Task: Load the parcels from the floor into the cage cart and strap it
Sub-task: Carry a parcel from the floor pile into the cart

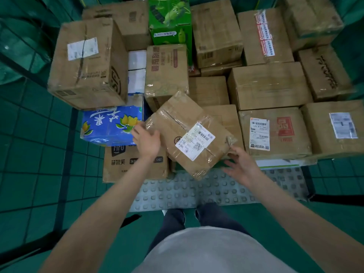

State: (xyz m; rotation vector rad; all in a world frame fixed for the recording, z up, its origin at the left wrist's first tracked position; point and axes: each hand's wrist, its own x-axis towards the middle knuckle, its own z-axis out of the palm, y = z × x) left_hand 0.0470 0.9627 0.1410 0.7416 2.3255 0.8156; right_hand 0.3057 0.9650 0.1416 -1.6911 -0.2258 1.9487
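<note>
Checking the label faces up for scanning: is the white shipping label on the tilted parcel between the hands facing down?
No, the white shipping label lies on the upward face of the tilted parcel, its barcode in plain view.

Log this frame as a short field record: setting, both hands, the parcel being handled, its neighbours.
setting: stacked parcels inside a green mesh cage cart
left hand: open, fingers against the left side of the tilted parcel
right hand: open, fingers spread at the parcel's lower right corner
tilted parcel: brown taped carton, white label on top, lying askew on other boxes
neighbours: blue printed box to its left; labelled carton to its right
</note>
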